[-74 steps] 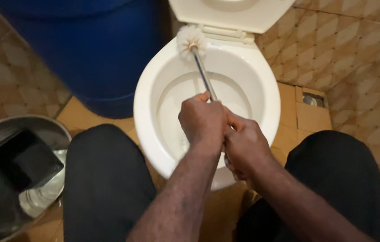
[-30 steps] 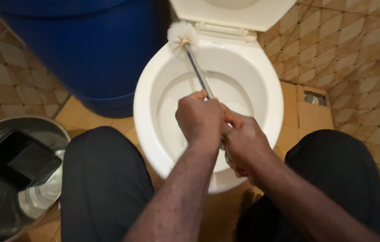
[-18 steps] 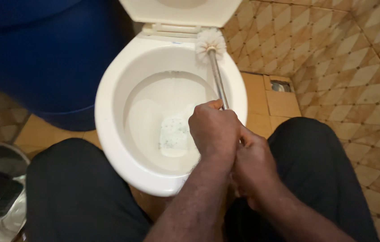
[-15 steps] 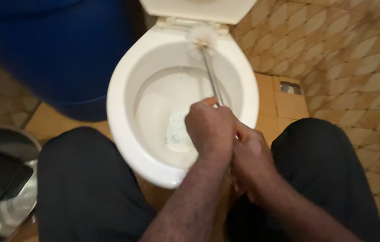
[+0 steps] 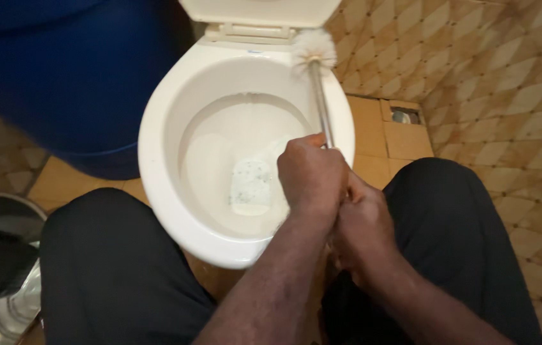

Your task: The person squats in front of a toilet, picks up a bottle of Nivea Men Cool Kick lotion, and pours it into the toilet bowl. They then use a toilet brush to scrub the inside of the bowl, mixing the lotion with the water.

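Both hands (image 5: 335,198) clasp toilet brush (image 5: 319,89) handle.

Your left hand (image 5: 311,174) grips the metal shaft of the brush (image 5: 319,96), and your right hand (image 5: 361,229) grips it just behind, nearer to you, the two hands touching. The white bristle head rests on the far right rim of the toilet (image 5: 156,160), just below the raised lid (image 5: 258,13). Water lies at the bottom of the bowl. A blue barrel (image 5: 60,70) stands to the left, a metal bucket (image 5: 3,281) at near left. Your knees flank the toilet.
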